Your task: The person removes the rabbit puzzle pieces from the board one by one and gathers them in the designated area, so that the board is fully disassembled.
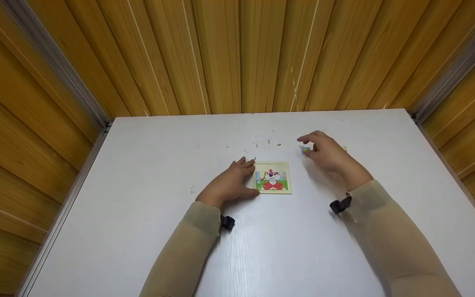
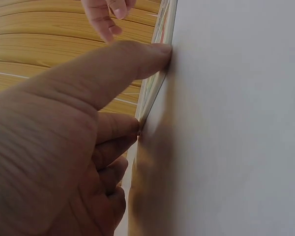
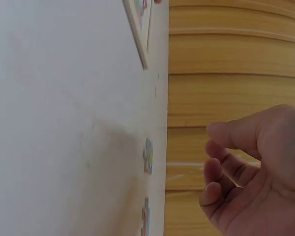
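L hand [image 1: 231, 181] grips near-square puzzle frame [image 1: 272, 167], approx mid table [image 1: 241, 255], btwn spread thumb & fingers, cartoon pic [image 1: 273, 181] head-up twd back wall [image 1: 260, 53], long axis unclear; R hand [image 1: 327, 152], loosely parted, holds nil nr loose piece [image 1: 304, 149].

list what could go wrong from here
The loose piece nearest the puzzle frame looks thin and lies flat, so the right grip might nudge it rather than lift it. Another piece lies close by and could get brushed aside. The left grip holds the puzzle frame only around its left side, so pressing on the right might swivel it.
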